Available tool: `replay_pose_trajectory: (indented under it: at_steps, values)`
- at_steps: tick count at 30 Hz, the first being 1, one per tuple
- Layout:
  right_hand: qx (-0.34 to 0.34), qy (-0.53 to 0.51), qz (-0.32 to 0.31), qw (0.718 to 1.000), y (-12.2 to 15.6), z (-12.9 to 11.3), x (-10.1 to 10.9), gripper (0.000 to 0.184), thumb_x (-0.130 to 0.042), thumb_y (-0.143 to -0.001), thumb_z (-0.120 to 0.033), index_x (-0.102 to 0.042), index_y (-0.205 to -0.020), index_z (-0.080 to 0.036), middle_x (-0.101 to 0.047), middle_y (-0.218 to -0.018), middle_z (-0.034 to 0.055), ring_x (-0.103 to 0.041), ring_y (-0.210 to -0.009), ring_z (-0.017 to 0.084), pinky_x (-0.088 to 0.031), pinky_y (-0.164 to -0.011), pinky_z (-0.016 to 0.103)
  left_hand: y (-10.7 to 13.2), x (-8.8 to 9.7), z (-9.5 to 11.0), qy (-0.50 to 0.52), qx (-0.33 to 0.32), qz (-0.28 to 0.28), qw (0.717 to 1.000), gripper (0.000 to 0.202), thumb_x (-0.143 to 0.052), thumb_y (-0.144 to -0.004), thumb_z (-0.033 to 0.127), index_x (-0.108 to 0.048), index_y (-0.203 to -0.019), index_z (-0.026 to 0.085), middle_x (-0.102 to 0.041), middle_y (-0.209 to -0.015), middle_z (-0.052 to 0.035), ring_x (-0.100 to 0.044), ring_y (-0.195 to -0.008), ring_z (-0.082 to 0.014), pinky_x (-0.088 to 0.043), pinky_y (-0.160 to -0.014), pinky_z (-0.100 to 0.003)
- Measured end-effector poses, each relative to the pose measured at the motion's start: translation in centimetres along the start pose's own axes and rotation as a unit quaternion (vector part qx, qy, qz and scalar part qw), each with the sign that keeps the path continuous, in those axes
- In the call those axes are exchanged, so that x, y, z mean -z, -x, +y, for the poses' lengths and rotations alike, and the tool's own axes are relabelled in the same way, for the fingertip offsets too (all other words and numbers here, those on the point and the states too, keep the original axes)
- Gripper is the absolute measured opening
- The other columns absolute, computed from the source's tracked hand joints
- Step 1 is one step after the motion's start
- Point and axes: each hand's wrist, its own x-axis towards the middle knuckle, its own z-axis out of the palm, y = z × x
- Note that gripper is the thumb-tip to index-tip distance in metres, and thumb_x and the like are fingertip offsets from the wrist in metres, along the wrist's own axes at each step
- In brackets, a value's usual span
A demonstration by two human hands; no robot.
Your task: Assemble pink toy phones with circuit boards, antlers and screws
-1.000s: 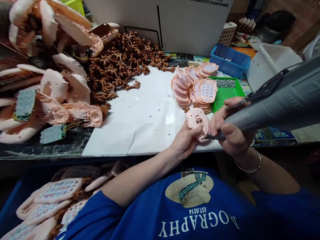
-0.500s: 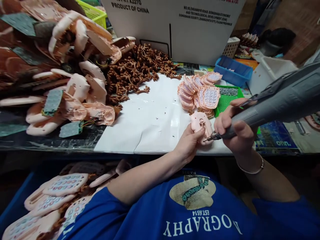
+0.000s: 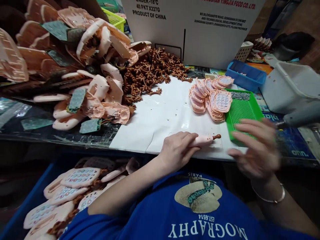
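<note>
My left hand (image 3: 176,150) is closed around a pink plastic toy casing (image 3: 202,140), held edge-on low over the white sheet. A brown antler-shaped piece (image 3: 217,136) sticks out of the casing's right end. Beside the green basket (image 3: 241,113), my right hand (image 3: 260,150) is open and smeared by motion, its fingers spread with nothing seen in them. Just beyond it, a grey power screwdriver (image 3: 300,116) hangs at the right, apart from the fingers. Small silver screws (image 3: 237,95) lie at the basket's far end.
Pink keypad panels (image 3: 211,96) are stacked left of the basket. Brown antler pieces (image 3: 147,70) and pink shells with wires (image 3: 92,100) heap up at the left. A blue bin (image 3: 246,75) and a white tub (image 3: 295,86) stand far right. Assembled toys (image 3: 80,176) fill a low crate.
My right hand has let go of the screwdriver, which has swung away to the right. My left hand has turned the pink casing from face-up to edge-on. The camera view has shifted.
</note>
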Motion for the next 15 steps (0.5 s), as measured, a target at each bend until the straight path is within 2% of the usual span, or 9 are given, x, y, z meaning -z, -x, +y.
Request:
replay_pose_trajectory:
  at_steps: [3,6,9,13,15]
  values:
    - [0.075,0.035,-0.054,0.995,-0.7,-0.8,-3.0,0.034,-0.067,-0.093,-0.035,-0.060,-0.123,-0.020,-0.071,-0.114,0.0101,-0.066,-0.110,0.027,-0.039,-0.109,0.054,0.1,-0.6,0.0,-0.008,-0.012,0.010,1.000,0.024,-0.053,-0.099,0.032,-0.058,-0.116,0.015,-0.074,-0.100,-0.0106,-0.071,-0.086,-0.0202,-0.056,-0.075,-0.031]
    - [0.064,0.007,-0.090,0.994,-1.2,-1.0,-4.8,0.023,-0.062,-0.096,-0.031,-0.063,-0.113,-0.017,-0.074,-0.100,0.0080,-0.068,-0.093,0.022,-0.047,-0.097,0.047,0.3,-1.0,0.2,0.012,-0.011,0.014,1.000,0.024,-0.053,-0.098,0.027,-0.057,-0.118,0.013,-0.074,-0.101,-0.0108,-0.071,-0.087,-0.0203,-0.058,-0.076,-0.031]
    - [0.032,-0.012,-0.077,0.996,-1.2,-1.3,-5.3,0.015,-0.066,-0.093,-0.027,-0.066,-0.105,-0.017,-0.075,-0.091,0.0055,-0.067,-0.083,0.020,-0.050,-0.088,0.042,0.5,-1.3,0.3,0.042,-0.010,0.021,0.999,0.023,-0.052,-0.096,0.019,-0.056,-0.117,0.012,-0.074,-0.101,-0.0105,-0.072,-0.087,-0.0197,-0.058,-0.076,-0.030]
    - [0.016,0.001,-0.077,0.997,-1.5,-1.6,-5.4,0.012,-0.069,-0.091,-0.030,-0.069,-0.093,-0.018,-0.074,-0.081,0.0015,-0.067,-0.073,0.017,-0.046,-0.098,0.046,0.6,-1.5,0.0,0.074,0.001,0.029,0.997,0.025,-0.051,-0.093,0.015,-0.060,-0.116,0.012,-0.075,-0.104,-0.0115,-0.072,-0.091,-0.0203,-0.057,-0.079,-0.031]
    - [0.012,0.007,-0.089,0.996,-1.9,-1.6,-5.4,0.012,-0.068,-0.092,-0.030,-0.070,-0.095,-0.019,-0.075,-0.085,0.0018,-0.069,-0.079,0.019,-0.043,-0.105,0.050,0.5,-1.3,-0.2,0.125,0.043,0.015,0.991,0.026,-0.054,-0.091,0.019,-0.062,-0.116,0.013,-0.075,-0.101,-0.0102,-0.071,-0.089,-0.0204,-0.057,-0.080,-0.032]
